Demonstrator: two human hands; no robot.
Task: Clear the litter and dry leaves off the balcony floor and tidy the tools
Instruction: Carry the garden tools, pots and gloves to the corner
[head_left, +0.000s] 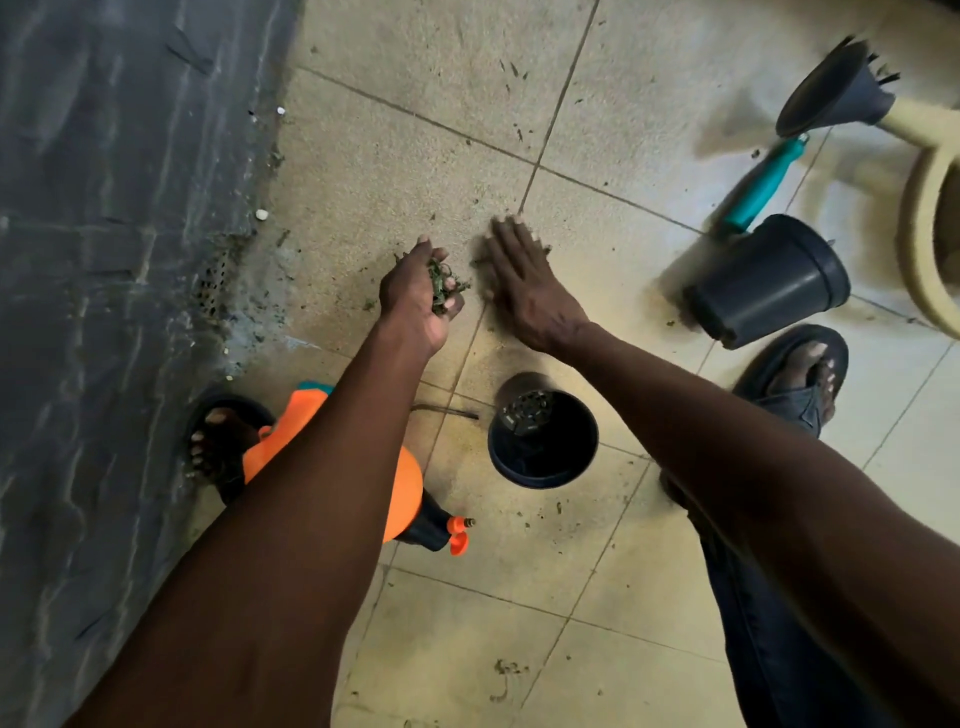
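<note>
Cupping a clump of dry leaves (441, 283), the left hand (415, 299) is held just above the tiled floor (415, 156), fingers curled round the clump. The right hand (524, 286) is laid flat on the tiles beside it, fingers straight and spread, with small leaf bits at the fingertips. More crumbs are scattered over the tiles. An upright black pot (543, 439) is seen near the wrists; a second black pot (769, 280) is lying on its side to the right. A teal-handled tool (763, 187) is lying beyond it. An orange sprayer (405, 493) is partly hidden under the left forearm.
</note>
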